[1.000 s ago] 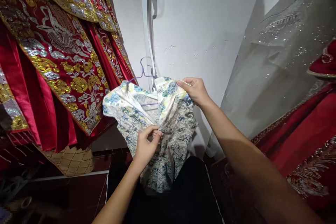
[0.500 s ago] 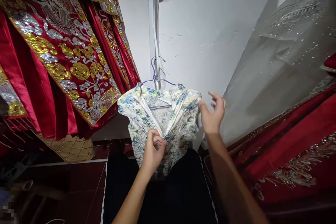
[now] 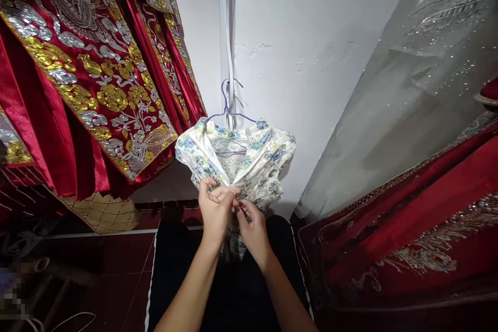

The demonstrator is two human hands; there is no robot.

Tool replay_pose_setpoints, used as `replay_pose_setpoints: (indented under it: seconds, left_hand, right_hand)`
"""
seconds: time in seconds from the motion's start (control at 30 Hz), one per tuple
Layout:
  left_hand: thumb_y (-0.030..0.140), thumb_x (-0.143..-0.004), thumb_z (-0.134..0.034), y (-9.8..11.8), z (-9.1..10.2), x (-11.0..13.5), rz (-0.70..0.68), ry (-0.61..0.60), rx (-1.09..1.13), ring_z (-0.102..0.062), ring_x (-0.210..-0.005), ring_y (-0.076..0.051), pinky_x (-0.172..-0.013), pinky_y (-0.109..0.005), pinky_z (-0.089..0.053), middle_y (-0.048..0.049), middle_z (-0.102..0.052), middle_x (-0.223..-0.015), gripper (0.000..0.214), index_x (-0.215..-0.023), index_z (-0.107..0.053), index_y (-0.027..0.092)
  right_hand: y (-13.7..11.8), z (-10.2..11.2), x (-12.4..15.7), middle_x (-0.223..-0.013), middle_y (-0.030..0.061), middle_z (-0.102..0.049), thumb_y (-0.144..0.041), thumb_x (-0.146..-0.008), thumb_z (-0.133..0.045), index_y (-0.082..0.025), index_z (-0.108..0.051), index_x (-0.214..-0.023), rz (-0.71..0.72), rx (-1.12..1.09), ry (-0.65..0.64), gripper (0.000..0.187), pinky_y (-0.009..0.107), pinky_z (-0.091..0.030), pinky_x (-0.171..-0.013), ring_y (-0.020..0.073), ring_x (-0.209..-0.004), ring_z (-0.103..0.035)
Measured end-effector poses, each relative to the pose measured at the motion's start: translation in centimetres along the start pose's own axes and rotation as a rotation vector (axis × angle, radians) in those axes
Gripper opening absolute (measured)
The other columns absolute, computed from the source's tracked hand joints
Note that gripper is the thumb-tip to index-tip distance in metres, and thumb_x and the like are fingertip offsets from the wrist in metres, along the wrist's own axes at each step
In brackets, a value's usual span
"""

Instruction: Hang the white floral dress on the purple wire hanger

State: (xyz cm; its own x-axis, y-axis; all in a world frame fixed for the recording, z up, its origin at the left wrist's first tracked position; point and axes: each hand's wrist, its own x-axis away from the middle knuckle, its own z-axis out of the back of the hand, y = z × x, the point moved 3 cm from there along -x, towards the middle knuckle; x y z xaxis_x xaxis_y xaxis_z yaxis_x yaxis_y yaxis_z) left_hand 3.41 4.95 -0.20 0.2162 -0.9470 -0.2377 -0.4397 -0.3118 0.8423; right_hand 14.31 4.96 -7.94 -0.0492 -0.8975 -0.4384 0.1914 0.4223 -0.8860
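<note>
A white blouse with a blue, yellow and green floral print hangs on a thin purple hanger, its V-neck facing me. At the base of the V, my left hand pinches the front edge of the cloth. Just right of it and lower, my right hand has its fingertips closed together on the blouse front, nearly touching the left fingers. What lies between the fingertips is too small to make out. Both hands cover the lower middle of the blouse.
A red garment with gold and silver embroidery hangs at left. At right hang a sheer sparkly cover and red beaded cloth. A white wall with a vertical pipe stands behind. My dark-clothed lap is below.
My right hand has come from the blouse's right shoulder down to the front, beside the left hand, and its fingers have closed. My left hand still pinches the cloth, slightly farther left and up.
</note>
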Motion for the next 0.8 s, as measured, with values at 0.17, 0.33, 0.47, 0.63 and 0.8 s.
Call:
replay_pose_setpoints:
  seconds: [0.17,0.33,0.47,0.63,0.8]
  left_hand:
    - [0.015,-0.065,-0.077,3.7,-2.5,-6.2,-0.062,-0.024,0.091,-0.054,-0.047,-0.007,-0.044,-0.014,-0.036,-0.0004,-0.071,-0.07,0.055,-0.091,-0.03,0.025]
    - [0.015,-0.058,-0.079,5.9,-4.9,-10.6,0.005,-0.098,0.118,-0.052,-0.044,-0.005,-0.041,-0.012,-0.026,0.0013,-0.069,-0.068,0.058,-0.088,-0.03,0.025]
    - [0.017,-0.059,-0.08,6.9,-5.4,-10.6,-0.047,-0.164,0.062,-0.051,-0.044,-0.005,-0.04,-0.012,-0.026,0.0015,-0.07,-0.069,0.059,-0.091,-0.03,0.025]
    - [0.026,-0.071,-0.078,6.3,-5.3,-8.4,-0.141,-0.318,-0.093,-0.056,-0.047,-0.008,-0.045,-0.015,-0.039,0.0013,-0.072,-0.072,0.05,-0.094,-0.034,0.024]
    - [0.026,-0.079,-0.074,5.9,-4.8,-7.4,-0.208,-0.36,-0.155,-0.056,-0.05,-0.007,-0.052,-0.017,-0.045,0.0054,-0.067,-0.07,0.044,-0.097,-0.034,0.025]
  right_hand:
    - [1.2,0.8,0.4,-0.087,0.0066,-0.063,-0.034,-0.095,-0.048,-0.02,-0.06,-0.095,0.034,0.081,0.017,0.019,0.029,-0.047,-0.072,0.0206,-0.082,-0.059]
    - [3.5,4.0,0.8,-0.075,0.0018,-0.052,-0.033,-0.096,-0.046,-0.02,-0.056,-0.087,0.075,0.242,-0.036,0.018,0.029,-0.04,-0.064,0.0167,-0.066,-0.048]
    - [5.0,5.9,1.0,-0.07,0.0013,-0.051,-0.034,-0.095,-0.048,-0.021,-0.057,-0.082,0.075,0.301,-0.075,0.02,0.031,-0.04,-0.064,0.0176,-0.065,-0.048]
    - [-0.6,6.5,-4.4,-0.087,0.0056,-0.066,-0.037,-0.093,-0.053,-0.02,-0.06,-0.117,0.057,0.175,-0.056,0.03,0.032,-0.046,-0.068,0.0202,-0.076,-0.06]
    - [-11.4,5.8,-11.9,-0.091,0.0025,-0.067,-0.032,-0.098,-0.044,-0.028,-0.049,-0.14,0.348,0.313,-0.114,0.042,0.03,-0.042,-0.067,0.0176,-0.072,-0.058]
